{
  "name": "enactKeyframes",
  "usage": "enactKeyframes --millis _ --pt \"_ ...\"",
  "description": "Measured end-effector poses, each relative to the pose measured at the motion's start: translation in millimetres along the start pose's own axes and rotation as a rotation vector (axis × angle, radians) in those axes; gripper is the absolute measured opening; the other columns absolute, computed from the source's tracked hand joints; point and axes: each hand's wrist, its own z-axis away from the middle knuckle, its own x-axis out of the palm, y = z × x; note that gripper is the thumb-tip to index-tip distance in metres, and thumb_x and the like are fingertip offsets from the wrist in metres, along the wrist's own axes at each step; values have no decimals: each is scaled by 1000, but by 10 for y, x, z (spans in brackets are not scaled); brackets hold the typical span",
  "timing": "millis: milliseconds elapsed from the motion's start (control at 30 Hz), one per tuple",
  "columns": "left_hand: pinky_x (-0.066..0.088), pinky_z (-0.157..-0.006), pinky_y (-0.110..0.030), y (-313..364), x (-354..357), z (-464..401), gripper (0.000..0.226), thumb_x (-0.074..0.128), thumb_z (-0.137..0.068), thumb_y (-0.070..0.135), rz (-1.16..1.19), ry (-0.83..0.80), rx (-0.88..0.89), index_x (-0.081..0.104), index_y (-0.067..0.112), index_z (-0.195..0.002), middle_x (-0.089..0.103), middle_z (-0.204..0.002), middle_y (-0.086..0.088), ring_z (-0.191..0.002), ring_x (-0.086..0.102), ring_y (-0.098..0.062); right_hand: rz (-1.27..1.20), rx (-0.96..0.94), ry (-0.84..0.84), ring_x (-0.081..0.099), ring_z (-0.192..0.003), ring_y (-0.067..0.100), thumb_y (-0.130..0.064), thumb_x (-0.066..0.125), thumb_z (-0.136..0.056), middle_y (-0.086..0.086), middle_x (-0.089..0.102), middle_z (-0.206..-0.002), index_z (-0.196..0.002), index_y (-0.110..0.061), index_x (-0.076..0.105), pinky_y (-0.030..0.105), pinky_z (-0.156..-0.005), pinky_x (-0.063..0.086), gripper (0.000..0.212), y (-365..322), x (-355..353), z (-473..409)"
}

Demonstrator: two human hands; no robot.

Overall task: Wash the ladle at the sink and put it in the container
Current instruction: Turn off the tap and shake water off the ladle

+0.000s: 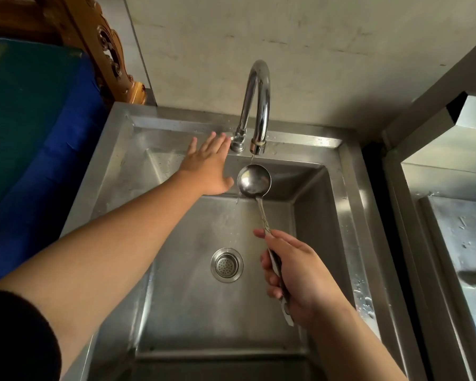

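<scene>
Head view shows my right hand (294, 273) closed around the lower handle of the ladle (254, 182), fingers wrapped and thumb lying along the shaft. From that hand the ladle runs up and away, slightly to the left, so its long axis points from my palm toward the faucet (254, 105). The bowl sits at the far end, just under the spout, hollow side facing me, tilted enough that water runs off its lower left edge. A thin stream falls from the spout onto the bowl's far rim.

My left hand (208, 166) is open and empty, fingers spread flat, reaching beyond and to the left of the bowl, its fingertips just beside the faucet base (238, 140). I cannot tell whether they touch it. That hand is the nearer one to the bowl, its thumb just beside the bowl's left edge; my right hand stays well back along the handle.

Below both hands the sink (138, 171) holds nothing but a wet floor and the drain strainer (227, 265), which lies to the left of my right hand. I judge rinsing to be under way. No container for the ladle shows here; a second steel basin (451, 243) lies off to my right.
</scene>
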Motion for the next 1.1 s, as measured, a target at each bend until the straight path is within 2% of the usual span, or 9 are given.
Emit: enactKeyframes --millis 167,367,500,600,700,767,900,1000,1100 --pt "-3 -124 -49 22 86 47 105 59 -85 49 53 -48 -21 -9 18 -158 -14 -168 -1 -154 -10 -21 -14 -6 -20 38 -41 12 -18 52 -99 2 52 -59 -106 -19 75 21 -35 31 24 -4 31 24" --pt "-2 -122 -58 71 119 38 103 59 -85 48 86 -100 -77 -7 19 -159 -14 -168 1 -154 -10 -21 -5 -20 -18 43 -40 13 -17 52 -100 2 57 -59 -104 -13 75 22 -34 37 23 -11 55 41" --pt "18 -120 -47 150 50 237 85 59 -89 50 293 -77 -170 20 20 -158 16 -168 -4 -153 16 -26 -38 -18 -5 56 -50 12 -16 56 -100 2 61 -65 -95 -9 79 28 -46 51 25 45 70 47" --pt "42 -107 -35 247 31 707 57 62 -92 44 557 -94 -228 50 22 -144 52 -150 -2 -127 57 -26 49 -26 0 55 -60 11 -20 57 -99 -2 58 -69 -92 -16 83 31 -65 49 27 102 61 75" --pt "50 -89 -31 379 -10 1251 29 60 -96 36 863 -79 -282 71 16 -115 72 -111 2 -101 67 -18 176 15 9 53 -66 11 -29 56 -99 -15 60 -60 -94 -30 83 30 -71 42 28 132 107 135" --pt "56 -84 -40 482 -100 1622 32 57 -98 38 1129 -150 -339 73 11 -100 76 -92 -1 -85 69 -17 191 44 -16 57 -74 12 -34 55 -98 -11 67 -74 -95 -35 82 31 -73 41 28 149 172 189" --pt "59 -69 -29 571 -304 2234 44 63 -94 47 1433 -364 -289 74 5 -103 75 -101 -19 -79 71 -19 173 110 -93 66 -84 11 -39 56 -97 -10 76 -89 -95 -40 81 33 -79 43 25 167 343 330" --pt "56 -64 -21 573 -422 2524 15 70 -93 20 1430 -308 -265 76 8 -100 78 -91 -14 -72 71 -13 76 161 -151 67 -87 14 -37 58 -98 -7 77 -97 -106 -37 79 39 -91 50 23 189 434 403" --pt "59 -65 -26 540 -581 2731 13 70 -91 5 1418 -261 -286 73 4 -103 79 -89 -12 -77 76 -22 17 181 -250 68 -95 24 -33 56 -100 5 74 -106 -116 -29 76 51 -105 48 26 201 519 527"
